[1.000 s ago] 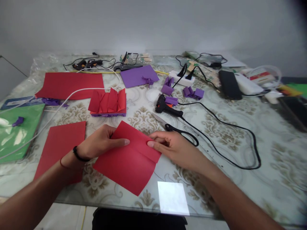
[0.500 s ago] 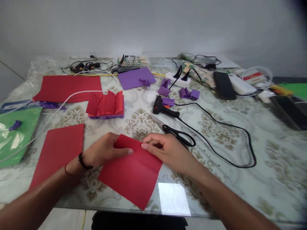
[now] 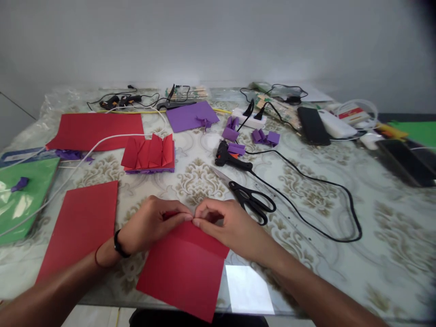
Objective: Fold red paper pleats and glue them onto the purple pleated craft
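So far, seemed only partway through folding the red sheet [image 3: 185, 272]. Had one strip turned over along the far edge, but did not look pressed flat all the way. Seemed to need more pressing there, and maybe more folds later. Could see no second fold on it. Had a flat red paper [image 3: 83, 218] lying at the left on the counter [image 3: 357, 272], with no folds to be seen, so looked not begun. Had a small pile of folded red pieces [image 3: 150, 154] farther back, seeming done or close to it, and some folded purple pieces [image 3: 267, 137] near the glue gun [image 3: 233, 158].

Held the red sheet low in the middle, with its nearest corner poking past the near edge of the counter. Could not tell if lying down or lifted a bit.

Pinched the far edge with both the left hand [image 3: 155, 222] and the right hand [image 3: 231, 222], narrow at the tips, thumbs almost meeting.

Pointed the folded strip away and the loose end toward the body. Slanted the strip's long axis from far left to near right, poking out a bit past the side there. Could not tell the whole sheet's long axis, looking nearly square.
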Demonstrator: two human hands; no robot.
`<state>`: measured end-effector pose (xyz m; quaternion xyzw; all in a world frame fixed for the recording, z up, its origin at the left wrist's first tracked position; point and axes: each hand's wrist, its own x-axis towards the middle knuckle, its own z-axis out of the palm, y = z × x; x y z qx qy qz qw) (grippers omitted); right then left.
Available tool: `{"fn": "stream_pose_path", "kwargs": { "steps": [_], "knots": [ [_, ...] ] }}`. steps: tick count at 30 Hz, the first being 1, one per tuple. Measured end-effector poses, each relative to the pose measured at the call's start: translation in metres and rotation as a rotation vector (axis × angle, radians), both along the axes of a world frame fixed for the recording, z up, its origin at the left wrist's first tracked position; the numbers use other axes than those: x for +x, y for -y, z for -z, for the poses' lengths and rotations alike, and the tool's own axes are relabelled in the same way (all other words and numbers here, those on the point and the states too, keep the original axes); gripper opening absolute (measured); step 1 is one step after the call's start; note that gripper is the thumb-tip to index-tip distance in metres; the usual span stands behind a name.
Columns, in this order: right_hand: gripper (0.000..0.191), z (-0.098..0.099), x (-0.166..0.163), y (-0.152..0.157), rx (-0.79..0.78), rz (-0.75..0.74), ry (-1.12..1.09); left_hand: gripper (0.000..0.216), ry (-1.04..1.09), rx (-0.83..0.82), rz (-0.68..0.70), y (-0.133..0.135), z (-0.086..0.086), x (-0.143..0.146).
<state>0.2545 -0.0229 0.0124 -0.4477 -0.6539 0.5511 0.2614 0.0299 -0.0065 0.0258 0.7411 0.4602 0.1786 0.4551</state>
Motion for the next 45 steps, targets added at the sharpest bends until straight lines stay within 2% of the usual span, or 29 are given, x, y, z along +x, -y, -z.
{"fn": "stream_pose_path", "kwargs": {
  "steps": [5, 9, 13, 16, 18, 20, 25, 33, 39, 45],
  "knots": [
    [0.011, -0.009, 0.010, -0.006, 0.018, 0.042, 0.031, 0.027, -0.026, 0.120, -0.096, -0.006, -0.010, -0.010],
    [0.014, -0.016, 0.027, -0.015, 0.037, 0.079, 0.071, 0.030, -0.039, 0.157, -0.192, -0.017, -0.016, -0.023],
    [0.017, -0.016, 0.045, -0.025, 0.016, 0.108, 0.089, 0.035, -0.033, 0.185, -0.250, -0.025, -0.011, -0.031],
    [0.017, -0.013, 0.049, -0.029, 0.093, 0.192, 0.059, 0.033, -0.021, 0.219, -0.285, -0.029, -0.004, -0.031],
    [0.015, -0.011, 0.043, -0.028, 0.158, 0.247, 0.037, 0.033, -0.026, 0.192, -0.266, -0.027, -0.001, -0.027],
    [0.014, -0.010, 0.032, -0.023, 0.196, 0.233, 0.035, 0.033, -0.023, 0.145, -0.220, -0.022, 0.002, -0.020],
    [0.009, -0.006, 0.008, -0.010, 0.141, 0.116, 0.034, 0.027, -0.026, 0.111, -0.126, -0.005, 0.006, -0.003],
    [0.009, 0.001, 0.001, -0.005, 0.142, 0.037, 0.093, 0.015, 0.027, 0.115, 0.034, -0.002, 0.010, 0.001],
    [0.015, -0.004, 0.002, -0.005, 0.214, 0.021, 0.071, 0.015, 0.066, 0.144, -0.004, 0.000, 0.006, -0.001],
    [0.015, -0.014, 0.030, -0.015, 0.222, 0.052, 0.137, 0.016, 0.140, 0.062, -0.130, -0.018, 0.000, -0.024]
  ]
}}
